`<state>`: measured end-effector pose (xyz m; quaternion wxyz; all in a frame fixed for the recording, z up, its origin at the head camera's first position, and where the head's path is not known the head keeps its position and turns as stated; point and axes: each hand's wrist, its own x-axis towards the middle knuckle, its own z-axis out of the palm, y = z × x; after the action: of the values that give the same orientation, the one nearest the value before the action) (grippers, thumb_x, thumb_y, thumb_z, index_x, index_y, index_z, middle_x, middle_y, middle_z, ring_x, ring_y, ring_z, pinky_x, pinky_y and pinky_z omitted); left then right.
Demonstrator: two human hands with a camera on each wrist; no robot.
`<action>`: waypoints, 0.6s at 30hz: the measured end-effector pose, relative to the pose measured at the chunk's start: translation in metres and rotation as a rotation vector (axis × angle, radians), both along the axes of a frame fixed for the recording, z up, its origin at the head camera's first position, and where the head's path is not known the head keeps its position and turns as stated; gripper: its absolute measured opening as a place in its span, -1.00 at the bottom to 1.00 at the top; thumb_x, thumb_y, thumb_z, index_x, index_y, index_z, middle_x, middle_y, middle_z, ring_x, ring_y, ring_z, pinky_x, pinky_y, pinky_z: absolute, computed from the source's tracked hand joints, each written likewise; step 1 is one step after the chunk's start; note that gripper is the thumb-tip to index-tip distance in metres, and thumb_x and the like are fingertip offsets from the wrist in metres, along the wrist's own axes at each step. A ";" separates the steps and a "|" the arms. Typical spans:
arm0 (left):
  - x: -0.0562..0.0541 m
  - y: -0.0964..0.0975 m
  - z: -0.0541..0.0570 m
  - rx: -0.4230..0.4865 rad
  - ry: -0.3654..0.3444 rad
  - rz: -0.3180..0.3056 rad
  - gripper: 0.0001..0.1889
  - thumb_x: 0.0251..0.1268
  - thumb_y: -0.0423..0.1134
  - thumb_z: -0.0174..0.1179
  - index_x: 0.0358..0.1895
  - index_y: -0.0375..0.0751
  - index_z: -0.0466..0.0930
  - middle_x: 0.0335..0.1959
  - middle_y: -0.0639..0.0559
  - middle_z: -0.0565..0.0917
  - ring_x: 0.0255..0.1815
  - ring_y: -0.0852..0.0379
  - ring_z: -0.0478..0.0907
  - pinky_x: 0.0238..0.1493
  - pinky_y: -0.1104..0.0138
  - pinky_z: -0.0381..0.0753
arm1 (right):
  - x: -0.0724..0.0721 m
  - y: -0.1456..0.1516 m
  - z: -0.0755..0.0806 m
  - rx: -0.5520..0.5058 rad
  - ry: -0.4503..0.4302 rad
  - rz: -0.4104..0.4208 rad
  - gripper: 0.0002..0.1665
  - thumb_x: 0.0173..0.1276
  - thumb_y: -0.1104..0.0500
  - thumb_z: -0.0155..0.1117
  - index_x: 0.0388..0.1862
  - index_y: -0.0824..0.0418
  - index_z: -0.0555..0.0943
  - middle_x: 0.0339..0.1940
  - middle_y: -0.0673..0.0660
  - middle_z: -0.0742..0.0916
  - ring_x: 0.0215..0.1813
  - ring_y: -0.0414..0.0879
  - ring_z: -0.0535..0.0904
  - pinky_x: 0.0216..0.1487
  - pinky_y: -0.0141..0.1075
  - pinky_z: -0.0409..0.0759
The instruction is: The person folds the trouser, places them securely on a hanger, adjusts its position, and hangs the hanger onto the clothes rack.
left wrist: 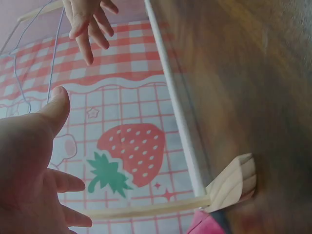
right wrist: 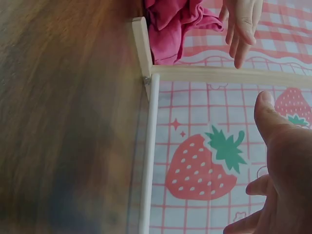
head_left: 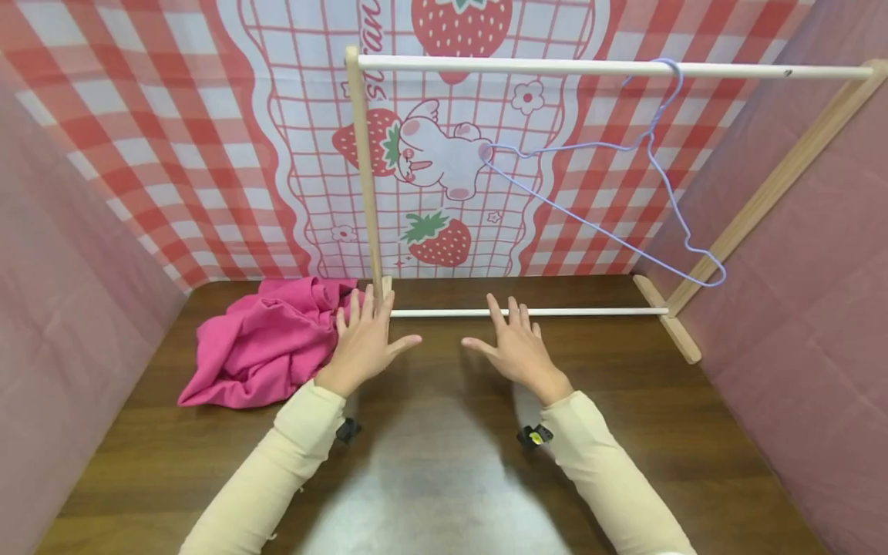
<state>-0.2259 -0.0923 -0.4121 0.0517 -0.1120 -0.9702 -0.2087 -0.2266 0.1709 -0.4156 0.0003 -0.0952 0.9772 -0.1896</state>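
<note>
My left hand [head_left: 362, 347] is held over the table with its fingers spread, nearest to a crumpled pink cloth [head_left: 267, 347] at the left. Its fingertips overlap the foot of the rack's left post in the head view. To the right, my right hand [head_left: 520, 351] also has spread fingers and holds nothing. A light purple wire hanger [head_left: 597, 223] hangs by its hook from the white top bar [head_left: 513, 66] of a wooden rack [head_left: 362, 169]. Both wrist views show the two hands apart, thumbs extended, with nothing between the fingers.
A thin white lower bar [head_left: 590, 312] joins the rack's feet, and the right wooden foot [head_left: 669, 320] rests on the brown table [head_left: 430, 478]. Behind stands a strawberry-print checked cloth backdrop [head_left: 555, 177]. Pink fabric walls [head_left: 819, 254] close in both sides.
</note>
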 end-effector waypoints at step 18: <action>-0.003 -0.040 0.031 0.073 0.012 0.072 -0.02 0.22 0.29 0.17 0.54 -0.20 0.00 0.57 -0.39 -0.22 0.56 -0.39 -0.47 0.42 -0.38 -0.31 | -0.005 -0.031 0.012 -0.031 0.155 0.147 0.18 0.21 -0.45 0.15 0.60 0.09 -0.05 0.51 0.43 0.23 0.51 0.33 0.17 0.43 0.20 0.24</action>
<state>-0.2289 -0.1327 -0.3809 0.0690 -0.0761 -0.9650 -0.2415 -0.2321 0.1397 -0.4032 -0.0630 -0.1812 0.9616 -0.1963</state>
